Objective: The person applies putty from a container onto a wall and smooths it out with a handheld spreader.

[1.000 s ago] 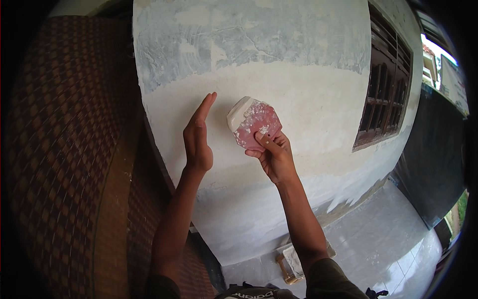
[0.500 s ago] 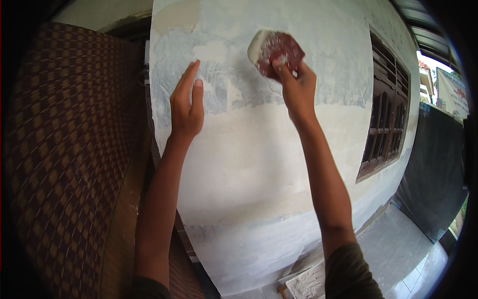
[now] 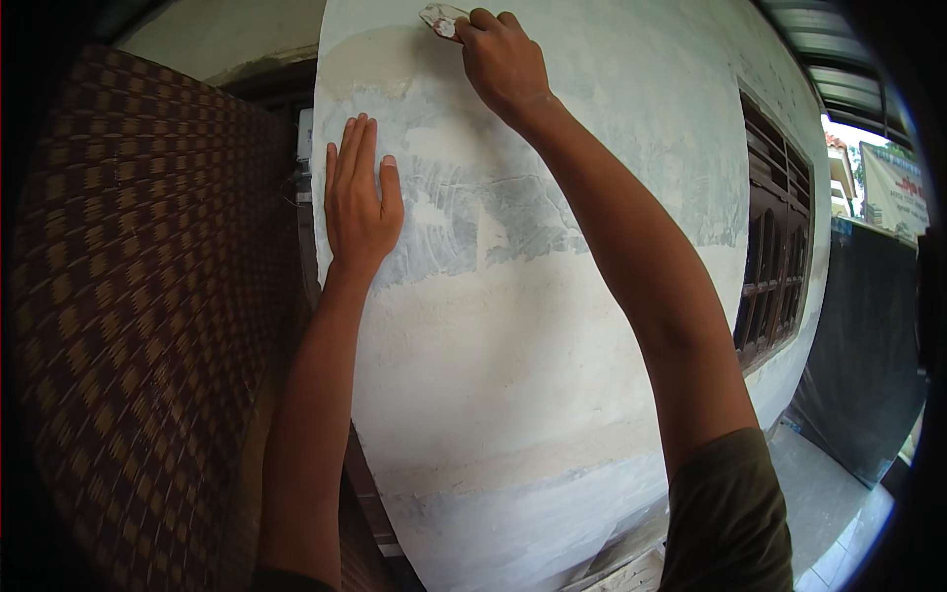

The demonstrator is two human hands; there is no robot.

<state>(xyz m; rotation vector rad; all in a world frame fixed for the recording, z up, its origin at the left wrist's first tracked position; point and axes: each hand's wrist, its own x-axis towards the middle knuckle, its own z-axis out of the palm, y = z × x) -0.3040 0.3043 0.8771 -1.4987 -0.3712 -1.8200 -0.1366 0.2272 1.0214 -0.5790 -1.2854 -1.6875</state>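
Note:
My right hand point(image 3: 505, 57) is stretched high up against the pale plastered wall point(image 3: 552, 326) and grips a small flat scraper point(image 3: 441, 19) with a reddish, putty-smeared blade. Only the blade's edge shows beside my fingers, near the top of the picture. My left hand point(image 3: 359, 197) lies flat on the wall, fingers together and pointing up, close to the wall's left edge. It holds nothing. The wall around both hands is patchy grey and cream with streaks of filler.
A brown woven patterned panel point(image 3: 138, 326) fills the left side next to the wall's edge. A dark wooden window frame point(image 3: 779, 266) sits in the wall at the right, with a black sheet point(image 3: 868, 365) beyond it. Grey paved floor point(image 3: 829, 503) shows at the lower right.
My right hand has carried the scraper up the wall from about chest height to the top. My left hand has slid upward along the wall's left edge and now lies flat.

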